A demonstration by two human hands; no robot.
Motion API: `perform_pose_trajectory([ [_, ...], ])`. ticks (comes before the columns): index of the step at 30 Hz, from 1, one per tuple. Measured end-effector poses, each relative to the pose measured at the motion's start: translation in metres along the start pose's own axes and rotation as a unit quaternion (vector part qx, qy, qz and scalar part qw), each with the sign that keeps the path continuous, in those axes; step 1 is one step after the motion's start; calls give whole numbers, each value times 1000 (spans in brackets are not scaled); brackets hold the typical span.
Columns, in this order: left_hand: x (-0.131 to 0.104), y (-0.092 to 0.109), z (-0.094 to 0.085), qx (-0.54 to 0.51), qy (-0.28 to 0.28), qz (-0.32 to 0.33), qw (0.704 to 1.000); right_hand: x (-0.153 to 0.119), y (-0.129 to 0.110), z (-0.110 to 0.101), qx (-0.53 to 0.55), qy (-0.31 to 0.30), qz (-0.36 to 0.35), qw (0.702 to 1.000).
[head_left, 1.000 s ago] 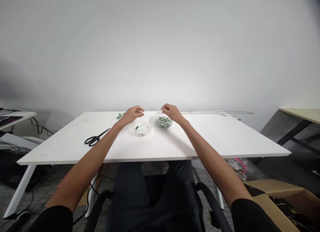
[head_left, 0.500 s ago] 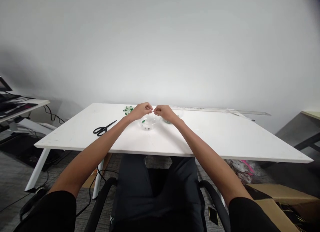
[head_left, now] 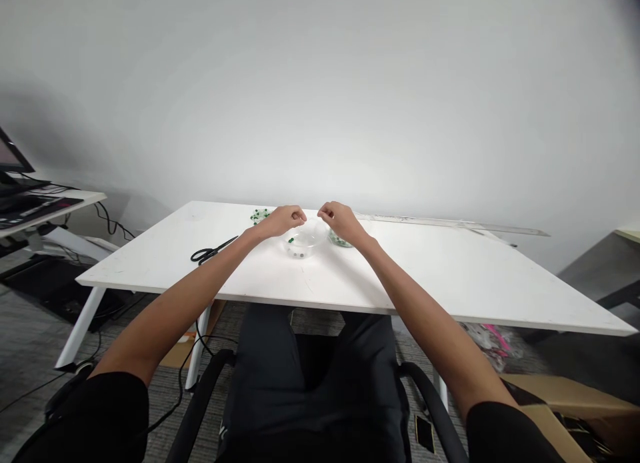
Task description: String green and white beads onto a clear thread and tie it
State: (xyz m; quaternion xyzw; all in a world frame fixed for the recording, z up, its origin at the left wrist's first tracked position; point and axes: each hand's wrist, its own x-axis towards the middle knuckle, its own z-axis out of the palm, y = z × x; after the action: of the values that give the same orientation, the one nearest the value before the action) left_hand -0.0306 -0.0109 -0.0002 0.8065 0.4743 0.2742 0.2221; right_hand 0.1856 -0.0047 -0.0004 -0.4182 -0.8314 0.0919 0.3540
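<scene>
My left hand [head_left: 286, 219] is closed in a pinch above the left rim of a clear bowl [head_left: 306, 247]. Whatever it pinches is too small to make out. Across a narrow gap, my right hand [head_left: 341, 220] is also pinched, with nothing I can name between its fingertips. Inside the bowl lie a few green beads [head_left: 291, 240] and some greyish ones [head_left: 299, 254]. A second clear container [head_left: 339, 239] with green and white contents stands partly under my right hand. Beyond my left wrist sits a cluster of green and white beads [head_left: 259, 216].
Black scissors [head_left: 213, 251] lie on the white table [head_left: 430, 276] beside my left forearm. A long clear strip [head_left: 465, 225] runs along the back edge by the wall. On the left is another desk with a monitor [head_left: 13, 153]; a cardboard box [head_left: 575, 403] stands at lower right.
My hands have moved apart, the right one shifting to the right and tilting upward. More of the right container shows. The whole view has shifted slightly.
</scene>
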Motion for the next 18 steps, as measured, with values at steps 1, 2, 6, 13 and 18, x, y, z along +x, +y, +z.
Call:
perform_pose_trajectory([
  [1,-1,-2,-1,9,1,-4,1000,1,1,-2,1,22,2,1000],
  [2,-1,-4,-3,16,7,-9,1000,1,1,-5,2,48,4,999],
  [6,-5,0,-12,21,101,-8,995,7,-6,-25,21,151,-8,988],
  [13,0,53,-8,-236,48,73,968,24,-41,-50,20,109,-68,991],
  [18,16,56,14,-359,128,56,923,31,-34,-45,5,90,-44,995],
])
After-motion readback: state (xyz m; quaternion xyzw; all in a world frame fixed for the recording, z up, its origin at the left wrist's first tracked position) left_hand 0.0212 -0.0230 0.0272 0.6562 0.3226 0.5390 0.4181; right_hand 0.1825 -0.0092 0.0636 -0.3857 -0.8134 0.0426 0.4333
